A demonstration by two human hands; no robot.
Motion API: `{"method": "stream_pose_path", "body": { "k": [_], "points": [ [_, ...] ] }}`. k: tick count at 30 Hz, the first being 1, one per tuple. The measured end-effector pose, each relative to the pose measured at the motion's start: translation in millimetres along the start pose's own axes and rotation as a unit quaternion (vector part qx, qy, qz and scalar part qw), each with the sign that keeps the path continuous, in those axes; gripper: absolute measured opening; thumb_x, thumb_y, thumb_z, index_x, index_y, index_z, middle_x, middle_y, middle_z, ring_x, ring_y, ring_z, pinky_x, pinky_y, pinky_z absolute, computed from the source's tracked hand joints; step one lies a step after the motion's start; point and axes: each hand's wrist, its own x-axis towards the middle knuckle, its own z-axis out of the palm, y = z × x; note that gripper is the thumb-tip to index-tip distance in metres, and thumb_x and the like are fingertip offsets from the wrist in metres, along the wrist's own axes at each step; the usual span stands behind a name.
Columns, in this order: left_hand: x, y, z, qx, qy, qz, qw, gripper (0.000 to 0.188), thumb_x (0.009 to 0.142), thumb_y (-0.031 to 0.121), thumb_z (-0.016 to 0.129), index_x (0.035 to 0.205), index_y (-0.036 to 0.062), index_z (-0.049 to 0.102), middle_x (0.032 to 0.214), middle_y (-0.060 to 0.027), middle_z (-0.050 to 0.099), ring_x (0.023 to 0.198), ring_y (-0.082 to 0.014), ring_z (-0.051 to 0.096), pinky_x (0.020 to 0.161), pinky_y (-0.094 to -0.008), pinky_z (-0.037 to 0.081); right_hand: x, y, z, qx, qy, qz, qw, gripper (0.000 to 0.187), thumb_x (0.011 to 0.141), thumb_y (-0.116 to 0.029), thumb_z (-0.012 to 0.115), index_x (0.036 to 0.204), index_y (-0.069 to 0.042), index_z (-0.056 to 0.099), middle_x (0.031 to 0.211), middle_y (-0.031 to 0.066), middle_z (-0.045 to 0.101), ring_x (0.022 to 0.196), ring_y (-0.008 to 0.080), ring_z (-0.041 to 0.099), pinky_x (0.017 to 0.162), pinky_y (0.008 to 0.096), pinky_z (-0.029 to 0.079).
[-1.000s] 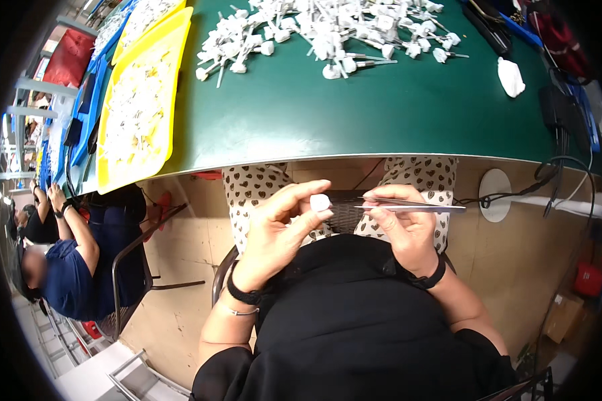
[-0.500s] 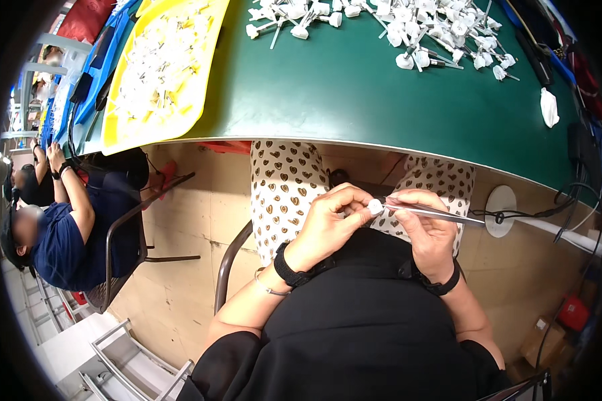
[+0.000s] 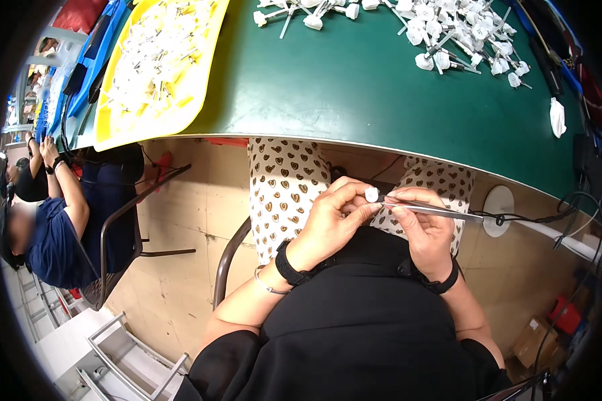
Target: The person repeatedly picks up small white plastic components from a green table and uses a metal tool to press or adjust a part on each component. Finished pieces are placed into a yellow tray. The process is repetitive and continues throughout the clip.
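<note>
Above my lap, just off the table's near edge, my two hands meet. Between the fingertips of my left hand [image 3: 334, 215] is a small white piece [image 3: 372, 194] with a short dark stem pointing right. The fingers of my right hand [image 3: 424, 227] are closed around slim metal tweezers [image 3: 448, 212], whose rear end sticks out to the right. The tweezers' tips reach my left fingertips, where their exact contact with the piece is hidden. Similar white-headed pieces with thin stems lie in a pile [image 3: 471, 33] on the green table [image 3: 301, 87].
A yellow tray [image 3: 107, 134] full of small white and metallic parts stands at the table's left. A white crumpled item [image 3: 557, 117] and black cables [image 3: 572, 207] are at the right edge. To my left, a person in dark blue [image 3: 63, 230] sits on a chair [image 3: 107, 247].
The white piece has tilted up and a little left at my left fingertips, showing more of its dark stem. Both hands keep nearly the same place; the view has shifted slightly.
</note>
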Motion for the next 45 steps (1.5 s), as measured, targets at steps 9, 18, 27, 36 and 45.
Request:
{"method": "stream_pose_path", "body": {
  "k": [9, 18, 27, 36, 45],
  "points": [
    [-0.8, 4.7, 0.6, 0.021, -0.012, 0.014, 1.0, 0.009, 0.097, -0.002, 0.066, 0.105, -0.0059, 0.07, 0.107, -0.0097, 0.065, 0.086, -0.0143, 0.07, 0.074, -0.0249, 0.06, 1.4, 3.2, 4.4, -0.002, 0.014, -0.012, 1.0, 0.014, 0.098, -0.002, 0.068, 0.112, 0.001, 0.067, 0.106, 0.0077, 0.068, 0.076, 0.0066, 0.061, 0.063, 0.0213, 0.05],
    [-0.1, 2.3, 2.3, 0.075, -0.013, 0.044, 0.996, 0.008, 0.096, -0.001, 0.069, 0.103, -0.005, 0.071, 0.105, -0.0096, 0.065, 0.082, -0.0137, 0.07, 0.069, -0.0242, 0.059, 0.4, 11.0, 1.7, -0.053, 0.02, -0.048, 0.997, 0.012, 0.098, 0.0, 0.068, 0.109, 0.001, 0.068, 0.1, 0.0077, 0.07, 0.074, 0.0079, 0.061, 0.062, 0.0226, 0.05],
    [-0.4, 3.3, 3.2, 0.102, -0.009, 0.065, 0.993, 0.008, 0.094, -0.001, 0.071, 0.101, -0.0032, 0.072, 0.102, -0.0092, 0.066, 0.08, -0.0139, 0.067, 0.066, -0.0252, 0.056, 0.0, 7.9, 0.9, -0.074, 0.018, -0.037, 0.996, 0.008, 0.098, -0.001, 0.068, 0.105, 0.002, 0.069, 0.097, 0.008, 0.07, 0.075, 0.0095, 0.063, 0.063, 0.0243, 0.051],
    [0.2, 3.7, 2.7, 0.139, -0.009, 0.102, 0.985, 0.011, 0.09, -0.002, 0.073, 0.101, -0.0007, 0.074, 0.098, -0.0088, 0.066, 0.082, -0.0178, 0.066, 0.069, -0.0288, 0.055, -0.8, 10.6, 0.8, -0.063, 0.019, -0.017, 0.998, 0.008, 0.098, -0.003, 0.068, 0.104, 0.002, 0.069, 0.095, 0.0068, 0.071, 0.075, 0.0083, 0.063, 0.064, 0.0234, 0.052],
    [-0.6, 4.3, 3.0, 0.149, -0.006, 0.1, 0.984, 0.009, 0.091, 0.0, 0.074, 0.1, -0.0004, 0.074, 0.099, -0.0088, 0.067, 0.084, -0.0175, 0.066, 0.071, -0.0283, 0.056, -0.8, 7.9, 1.2, -0.042, 0.02, 0.006, 0.999, 0.008, 0.099, -0.003, 0.068, 0.104, 0.002, 0.068, 0.092, 0.0052, 0.07, 0.074, 0.0068, 0.063, 0.063, 0.022, 0.05]
  ]
}}
